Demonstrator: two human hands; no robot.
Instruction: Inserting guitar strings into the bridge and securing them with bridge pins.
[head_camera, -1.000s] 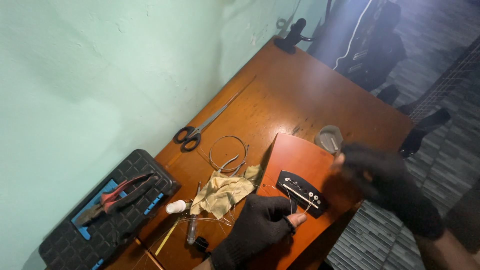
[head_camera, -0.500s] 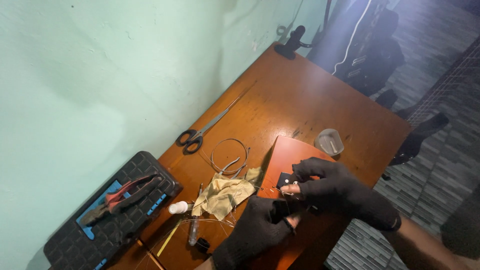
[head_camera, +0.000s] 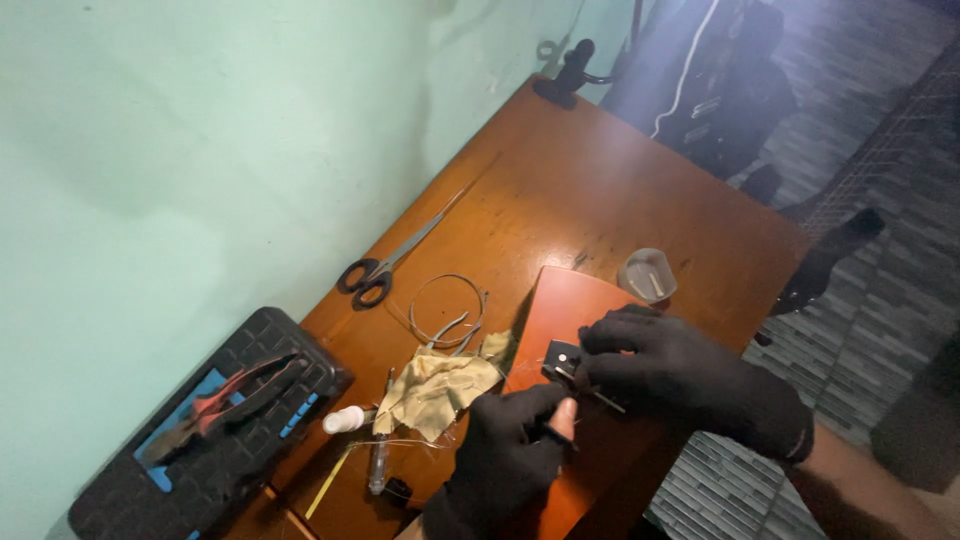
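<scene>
A single view, from a camera worn on the person's head, looking steeply down and slightly forward. It sits close above the left hand (head_camera: 505, 455) and right hand (head_camera: 690, 375), which fill the lower middle of the frame. The wooden counter (head_camera: 560, 190) runs diagonally from lower left toward upper right. A pale green wall (head_camera: 180, 150) takes up the left side; tiled floor (head_camera: 880, 200) shows along the right. No second view overlaps this one.
</scene>
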